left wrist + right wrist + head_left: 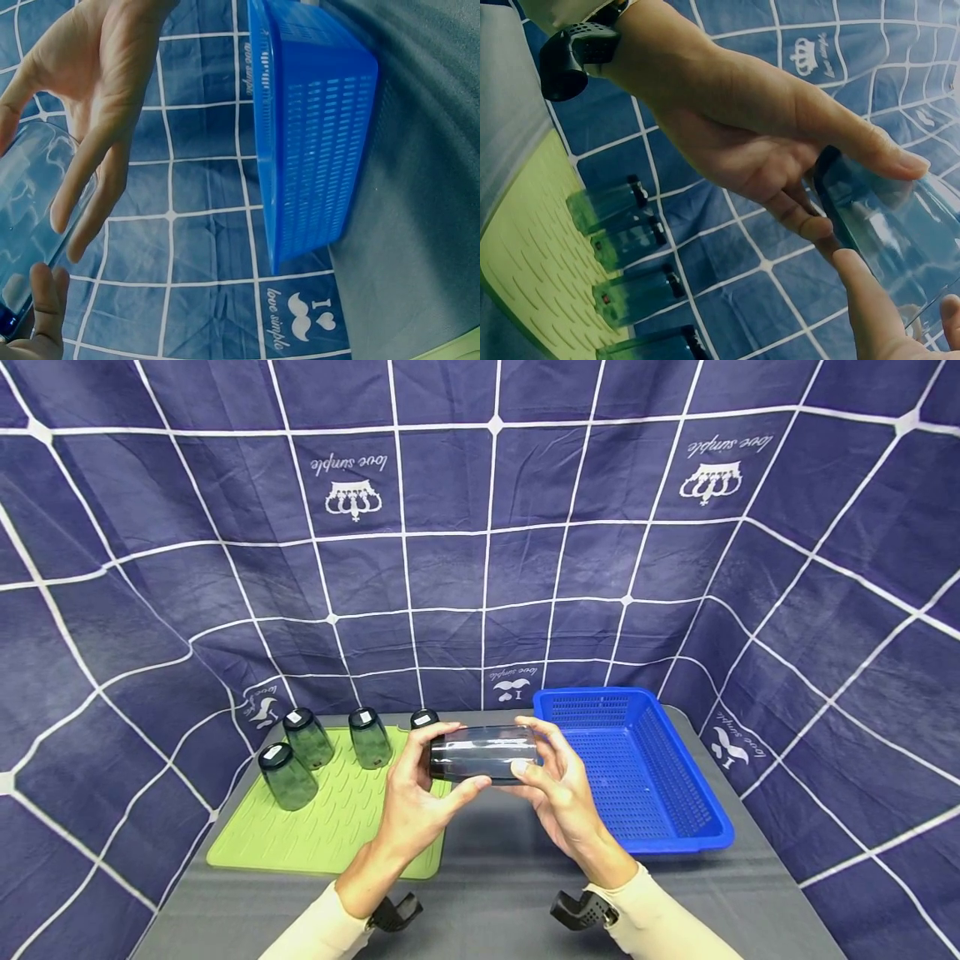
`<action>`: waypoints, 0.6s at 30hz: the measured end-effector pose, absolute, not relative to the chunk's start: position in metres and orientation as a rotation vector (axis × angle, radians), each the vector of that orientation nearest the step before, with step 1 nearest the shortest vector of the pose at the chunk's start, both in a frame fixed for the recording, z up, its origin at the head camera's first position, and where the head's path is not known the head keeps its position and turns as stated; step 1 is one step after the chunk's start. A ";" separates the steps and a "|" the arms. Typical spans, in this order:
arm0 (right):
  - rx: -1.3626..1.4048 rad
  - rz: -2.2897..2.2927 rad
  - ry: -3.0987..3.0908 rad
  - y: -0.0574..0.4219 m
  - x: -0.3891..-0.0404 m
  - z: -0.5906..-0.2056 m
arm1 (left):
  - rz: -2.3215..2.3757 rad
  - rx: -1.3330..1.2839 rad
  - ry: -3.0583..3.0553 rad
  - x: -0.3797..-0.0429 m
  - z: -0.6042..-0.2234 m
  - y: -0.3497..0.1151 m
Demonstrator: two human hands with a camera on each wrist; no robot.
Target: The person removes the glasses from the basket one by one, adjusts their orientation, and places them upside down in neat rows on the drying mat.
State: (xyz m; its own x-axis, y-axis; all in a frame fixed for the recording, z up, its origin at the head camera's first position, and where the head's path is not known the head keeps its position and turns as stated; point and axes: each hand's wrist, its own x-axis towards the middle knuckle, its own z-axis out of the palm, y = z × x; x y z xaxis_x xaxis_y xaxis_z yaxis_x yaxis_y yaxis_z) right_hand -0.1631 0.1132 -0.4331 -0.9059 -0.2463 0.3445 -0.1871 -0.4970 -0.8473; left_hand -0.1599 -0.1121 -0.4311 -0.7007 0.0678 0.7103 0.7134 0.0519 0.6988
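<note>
Held sideways between both hands is a dark tinted drinking glass (483, 752). My left hand (414, 810) grips its dark, thick base end, the thumb lying along the side facing me. My right hand (566, 797) holds the other end, with its thumb on the wall and fingers around the rim. In the left wrist view, the right hand (105, 67) spans the clear glass (37, 195), and only the left fingertips show at the bottom left. The right wrist view has the left hand (772, 150) at the glass's base and the right fingers at the lower right.
Several matching glasses (288, 781) stand upside down on a green drying mat (330, 852) at the left, one partly hidden behind my left hand. A blue perforated basket (716, 839) sits at the right on the grey table (495, 877). Blue gridded cloth (450, 568) hangs around.
</note>
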 end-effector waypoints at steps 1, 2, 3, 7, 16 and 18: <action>-0.668 -2.603 1.557 0.113 -0.163 -0.433 | -1.694 -0.782 -1.836 -0.160 -0.431 -0.112; -0.666 -2.604 1.558 0.113 -0.163 -0.433 | -1.690 -0.784 -1.833 -0.160 -0.431 -0.112; -0.664 -2.602 1.559 0.113 -0.162 -0.433 | -1.685 -0.786 -1.832 -0.160 -0.431 -0.112; -0.668 -2.598 1.560 0.113 -0.161 -0.432 | -1.668 -0.795 -1.822 -0.159 -0.431 -0.113; -0.678 -2.573 1.589 0.114 -0.161 -0.433 | -1.683 -0.831 -1.769 -0.158 -0.429 -0.113; -0.680 -2.563 1.608 0.115 -0.161 -0.433 | -1.685 -0.836 -1.765 -0.158 -0.428 -0.114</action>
